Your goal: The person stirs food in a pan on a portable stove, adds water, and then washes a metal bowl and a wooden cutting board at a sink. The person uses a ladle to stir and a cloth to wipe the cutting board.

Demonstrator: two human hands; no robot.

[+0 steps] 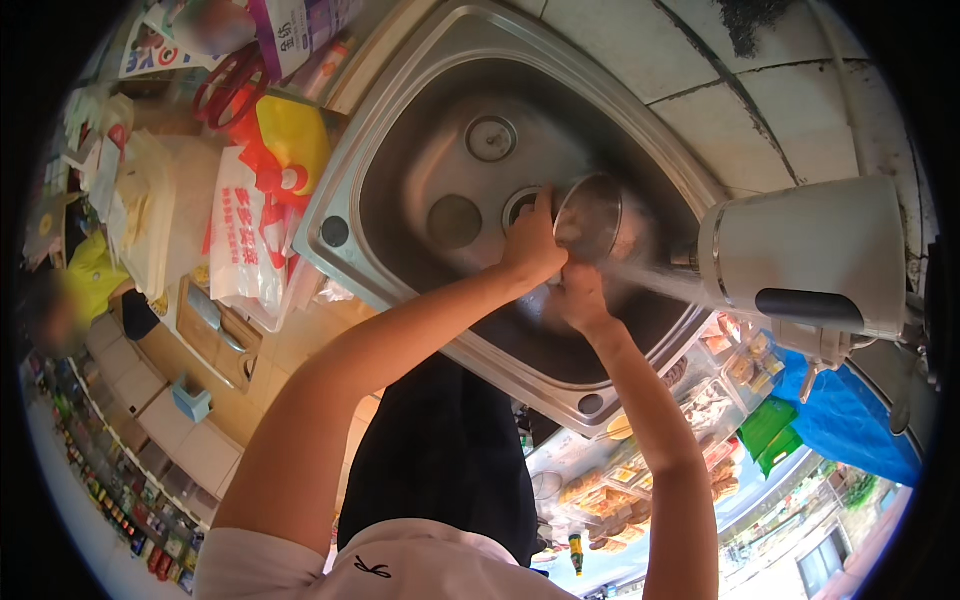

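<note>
A stainless steel sink lies before me, with a stream of water coming in from the white tap unit on the right. My left hand is over the basin beside a round metal strainer or bowl; its fingers reach towards the drain opening. Close against it, my right hand is at the near edge of the strainer or bowl, where the water arrives. Which hand grips the rim cannot be told. A round strainer plate and a flat grey disc lie on the basin floor.
Plastic bags, a yellow bag and red-handled scissors are left of the sink. A cutting board with a knife stands farther left, near a person in yellow. Trays of packed food are at the lower right.
</note>
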